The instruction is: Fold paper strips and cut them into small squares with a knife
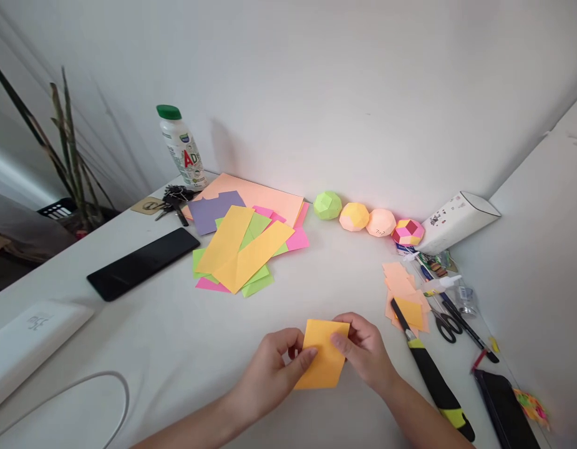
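Observation:
Between my two hands is a small piece of orange paper [323, 358], held just above the white table near its front. My left hand [276, 368] pinches its left side, thumb on top and fingers behind. At the upper right edge my right hand [365, 349] grips it the same way, its thumb lying on the paper. Beyond them lies a loose pile of paper strips [264, 249] in orange, green and pink. Right of my right hand are peach paper pieces [400, 280] with a smaller orange piece [408, 312] on top.
Along the wall sit folded paper balls, among them a green one [327, 205]. A utility knife [431, 374], scissors [448, 327], a glue bottle [440, 285] and a black pouch [508, 408] lie right. Left are a phone [143, 263], keys [173, 202], a bottle [181, 149] and a white device [33, 343].

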Tool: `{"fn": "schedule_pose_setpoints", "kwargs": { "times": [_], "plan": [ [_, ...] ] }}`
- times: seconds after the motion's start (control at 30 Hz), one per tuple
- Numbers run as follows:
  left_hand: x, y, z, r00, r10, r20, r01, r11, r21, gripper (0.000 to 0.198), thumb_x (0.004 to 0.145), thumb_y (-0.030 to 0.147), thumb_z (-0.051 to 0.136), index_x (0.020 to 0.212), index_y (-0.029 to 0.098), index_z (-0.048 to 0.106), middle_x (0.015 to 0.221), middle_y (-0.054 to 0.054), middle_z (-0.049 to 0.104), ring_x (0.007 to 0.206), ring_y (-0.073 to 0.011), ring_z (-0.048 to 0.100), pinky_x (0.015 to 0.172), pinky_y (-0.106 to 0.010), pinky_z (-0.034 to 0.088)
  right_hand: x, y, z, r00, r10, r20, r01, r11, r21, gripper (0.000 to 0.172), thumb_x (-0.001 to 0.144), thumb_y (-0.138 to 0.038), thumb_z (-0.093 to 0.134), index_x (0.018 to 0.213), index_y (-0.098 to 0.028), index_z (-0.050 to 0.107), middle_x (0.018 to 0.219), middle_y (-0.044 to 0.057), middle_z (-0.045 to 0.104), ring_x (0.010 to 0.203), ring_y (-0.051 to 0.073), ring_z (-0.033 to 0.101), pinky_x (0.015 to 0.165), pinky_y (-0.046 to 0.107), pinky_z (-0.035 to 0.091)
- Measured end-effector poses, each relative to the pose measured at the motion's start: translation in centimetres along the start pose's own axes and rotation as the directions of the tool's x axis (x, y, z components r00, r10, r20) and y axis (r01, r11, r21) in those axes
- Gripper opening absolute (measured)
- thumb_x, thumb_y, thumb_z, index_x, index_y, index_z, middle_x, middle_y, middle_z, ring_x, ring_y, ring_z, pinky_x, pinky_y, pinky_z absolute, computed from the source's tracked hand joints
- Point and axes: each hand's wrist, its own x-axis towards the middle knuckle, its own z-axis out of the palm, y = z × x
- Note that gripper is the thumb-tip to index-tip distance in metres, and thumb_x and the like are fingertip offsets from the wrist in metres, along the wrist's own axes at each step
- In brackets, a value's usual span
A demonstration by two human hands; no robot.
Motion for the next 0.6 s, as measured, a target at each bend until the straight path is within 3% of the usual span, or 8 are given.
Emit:
{"fn": "schedule_pose_setpoints", "kwargs": {
  "times": [0.1,0.27,0.6],
  "plan": [
    [0.0,-0.1,0.0,0.998,0.014,0.054,-0.011,0.999,-0.048,0.035,0.087,0.045,0.048,0.064,0.018,0.044,0.063,0.004,0.041,0.059,-0.0107,0.036,0.053,-0.022,0.031,-0.1,-0.4,0.0,0.998,-0.041,-0.042,0.039,0.998,-0.055,0.023,0.082,-0.041,0.065,0.08,-0.019,0.06,0.063,-0.003,0.053,0.055,0.009,0.047,0.049,0.02,0.038],
    [0.0,-0.6,0.2,0.985,0.035,0.166,-0.022,0.996,-0.083,0.033,0.088,0.045,0.048,0.07,0.017,0.047,0.064,0.004,0.04,0.058,-0.0101,0.035,0.052,-0.022,0.028,-0.5,-1.0,0.0,0.995,-0.083,-0.062,0.074,0.989,-0.13,0.024,0.082,-0.042,0.063,0.079,-0.018,0.06,0.063,-0.003,0.054,0.055,0.009,0.046,0.05,0.02,0.038],
    [-0.2,-0.3,0.3,0.984,0.025,0.174,-0.012,0.997,-0.075,0.031,0.086,0.045,0.05,0.07,0.018,0.046,0.065,0.004,0.04,0.06,-0.0105,0.036,0.053,-0.022,0.029,-1.1,-1.9,0.1,0.983,-0.164,-0.085,0.134,0.949,-0.286,0.027,0.082,-0.043,0.062,0.076,-0.017,0.06,0.059,-0.003,0.05,0.052,0.01,0.043,0.047,0.021,0.036]
  ]
}}
